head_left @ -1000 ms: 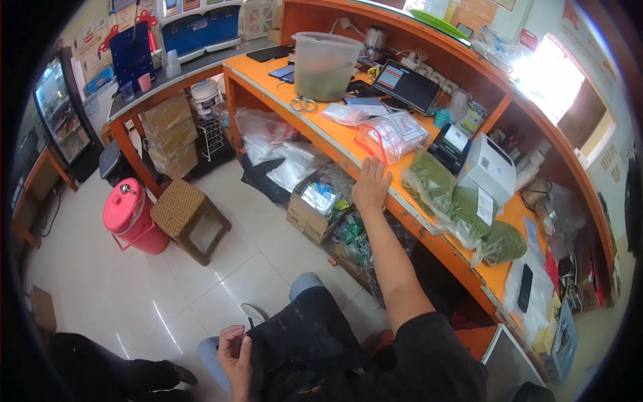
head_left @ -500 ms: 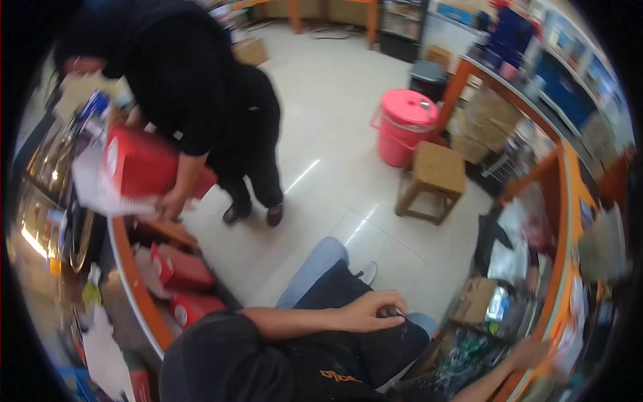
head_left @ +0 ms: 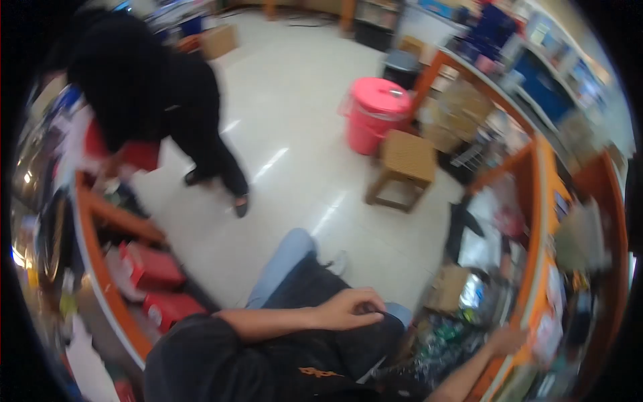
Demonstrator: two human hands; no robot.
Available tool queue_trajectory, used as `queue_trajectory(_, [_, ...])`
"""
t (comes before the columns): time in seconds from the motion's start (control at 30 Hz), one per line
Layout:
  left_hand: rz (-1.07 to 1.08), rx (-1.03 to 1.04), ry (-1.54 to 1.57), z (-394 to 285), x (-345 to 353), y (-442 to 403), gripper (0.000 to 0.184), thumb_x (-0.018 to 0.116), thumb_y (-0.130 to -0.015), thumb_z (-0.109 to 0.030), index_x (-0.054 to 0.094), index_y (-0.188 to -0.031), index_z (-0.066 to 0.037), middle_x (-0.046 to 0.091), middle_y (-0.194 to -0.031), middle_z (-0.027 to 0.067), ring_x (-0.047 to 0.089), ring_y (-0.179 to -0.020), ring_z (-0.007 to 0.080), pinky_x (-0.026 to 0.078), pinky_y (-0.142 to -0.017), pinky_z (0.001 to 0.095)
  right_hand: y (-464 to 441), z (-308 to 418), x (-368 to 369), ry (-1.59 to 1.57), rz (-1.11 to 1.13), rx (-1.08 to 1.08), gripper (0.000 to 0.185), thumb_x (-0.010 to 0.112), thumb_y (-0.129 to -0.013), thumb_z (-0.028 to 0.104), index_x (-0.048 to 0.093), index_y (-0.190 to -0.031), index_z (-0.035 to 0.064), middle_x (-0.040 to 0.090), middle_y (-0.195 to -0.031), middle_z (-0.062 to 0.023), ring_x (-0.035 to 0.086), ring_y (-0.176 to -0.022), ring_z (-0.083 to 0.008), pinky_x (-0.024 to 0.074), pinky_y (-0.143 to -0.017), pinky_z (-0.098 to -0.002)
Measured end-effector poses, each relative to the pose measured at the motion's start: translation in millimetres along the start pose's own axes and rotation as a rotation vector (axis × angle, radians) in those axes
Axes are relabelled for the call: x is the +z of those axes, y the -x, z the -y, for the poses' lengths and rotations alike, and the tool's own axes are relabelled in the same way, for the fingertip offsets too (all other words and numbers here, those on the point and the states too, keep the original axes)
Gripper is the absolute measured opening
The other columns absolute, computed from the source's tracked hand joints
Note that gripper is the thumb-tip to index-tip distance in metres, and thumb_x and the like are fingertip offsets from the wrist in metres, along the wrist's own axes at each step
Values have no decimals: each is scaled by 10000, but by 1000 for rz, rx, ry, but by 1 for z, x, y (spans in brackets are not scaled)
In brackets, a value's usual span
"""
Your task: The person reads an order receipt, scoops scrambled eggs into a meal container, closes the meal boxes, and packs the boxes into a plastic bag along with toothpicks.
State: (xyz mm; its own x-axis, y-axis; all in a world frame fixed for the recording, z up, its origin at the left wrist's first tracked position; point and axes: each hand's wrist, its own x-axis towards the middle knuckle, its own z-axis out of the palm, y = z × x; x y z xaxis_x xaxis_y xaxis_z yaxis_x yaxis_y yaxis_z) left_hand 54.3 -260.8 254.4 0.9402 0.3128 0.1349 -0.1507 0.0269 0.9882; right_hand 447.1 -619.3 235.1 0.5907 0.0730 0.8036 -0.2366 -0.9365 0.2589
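My left hand (head_left: pixel 351 309) rests on my thigh over a dark apron (head_left: pixel 315 348), its fingers curled. A dark spot shows between thumb and fingers; whether that is a small object or a shadow is unclear. At the right, my right hand (head_left: pixel 507 340) lies at the orange edge (head_left: pixel 536 295) of a counter, its fingers blurred. Beside it, the shelf under the counter holds crumpled clear and green plastic (head_left: pixel 445 338) and a torn cardboard box (head_left: pixel 447 287).
A person in black (head_left: pixel 144 87) bends over the left counter by a red package (head_left: pixel 139 155). Red boxes (head_left: pixel 151 266) sit on the left shelf. A brown stool (head_left: pixel 406 157) and a pink lidded bucket (head_left: pixel 377 114) stand on the tiled floor (head_left: pixel 288 134).
My view has swung to the right, so the scene sits further left. The person has lowered the red package and partly hides it. My hands stay in nearly the same places.
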Motion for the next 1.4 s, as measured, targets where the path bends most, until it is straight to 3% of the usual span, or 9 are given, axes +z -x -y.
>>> queue_trajectory(0.1, [-26, -39, -50, -12, -3, 2, 190, 697, -871, -103, 656, -1050, -54, 637, -1033, 67, 622, -922, 143, 508, -788, 263, -8, 11, -30, -292, 94, 78, 646, 657, -756, 233, 465, -1282, -91, 503, -1301, -280, 483, -1209, -419, 373, -1031, -490])
queue_trajectory(0.3, [-26, -186, -44, 12, -16, 0, 181, 695, -829, -51, 644, -997, -7, 617, -995, 79, 587, -940, 152, 458, -822, 269, -21, 6, -34, -349, 284, 264, 532, 562, -761, 161, 504, -1255, -28, 527, -1289, -206, 482, -1213, -359, 345, -1001, -491])
queue_trajectory(0.4, [237, -250, -624, 47, -85, -25, 357, 789, -715, -182, 655, -992, 1, 644, -976, 139, 628, -882, 249, 489, -806, 354, -7, 2, -27, -113, 166, 144, 687, 629, -740, 260, 433, -1343, -3, 463, -1375, -180, 429, -1286, -308, 321, -1011, -479])
queue_trajectory(0.5, [-109, -525, -1557, 155, -191, -28, 427, 671, -795, -297, 629, -1086, 12, 642, -1054, 199, 624, -987, 366, 492, -865, 467, -6, 6, -30, -140, 202, 142, 790, 637, -746, 380, 382, -1393, 3, 413, -1424, -182, 391, -1308, -313, 273, -1034, -506])
queue_trajectory(0.93, [-411, -522, -1097, 232, -229, 12, 455, 548, -851, -302, 608, -1091, 80, 614, -1075, 275, 599, -1001, 421, 473, -882, 475, -19, 6, -58, -229, 441, 202, 934, 668, -738, 509, 302, -1431, 2, 301, -1500, -175, 265, -1385, -329, 194, -1088, -518])
queue_trajectory(1.07, [-484, -387, -1087, 247, -234, 14, 420, 566, -814, -250, 609, -1017, 115, 640, -981, 283, 623, -926, 424, 496, -827, 462, -93, -25, -133, -387, 962, 13, 496, 674, -754, 408, 672, -1030, -4, 668, -1098, -170, 630, -1011, -279, 473, -888, -409])
queue_trajectory(1.17, [-494, -362, -919, 275, -257, 18, 382, 571, -789, -215, 607, -963, 124, 656, -899, 269, 640, -857, 395, 507, -780, 443, -122, -101, -100, -1103, 418, 323, 277, 611, -832, 276, 713, -777, 25, 688, -771, -108, 649, -770, -200, 504, -706, -381])
queue_trajectory(1.3, [-267, -639, -865, 264, -261, 11, 577, 575, -897, -408, 522, -1272, 28, 597, -1218, 175, 598, -1046, 371, 497, -893, 472, -157, -228, -58, -801, 185, 656, 248, 608, -811, 244, 723, -811, 25, 696, -801, -124, 637, -759, -214, 498, -741, -359])
queue_trajectory(1.4, [-510, -435, -853, 284, -255, 7, 329, 573, -769, -180, 608, -917, 112, 659, -847, 235, 639, -811, 332, 502, -752, 420, -129, -321, 33, -899, 211, 854, 291, 625, -796, 225, 700, -967, 3, 692, -934, -167, 653, -853, -269, 496, -842, -383])
